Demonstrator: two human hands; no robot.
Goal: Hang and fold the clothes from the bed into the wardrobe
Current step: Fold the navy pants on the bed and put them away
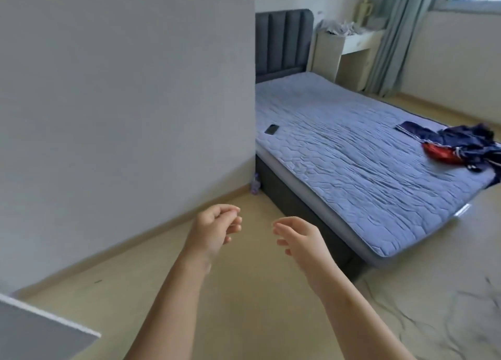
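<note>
Both bare forearms extended forward; left hand (214, 228) and right hand (298, 235) near each other, fingers loosely curled, holding nothing.

Quilted matt cloth covers the bed (352, 153); the clothes (461, 145) look smooth, slightly shiny; padded headboard (282, 42).

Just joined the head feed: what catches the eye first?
A heap of navy and red clothes lies at the right edge of the bed. In the foreground the left hand and right hand reach forward over the floor, both empty. A dark phone lies on the bed near the wall.
</note>
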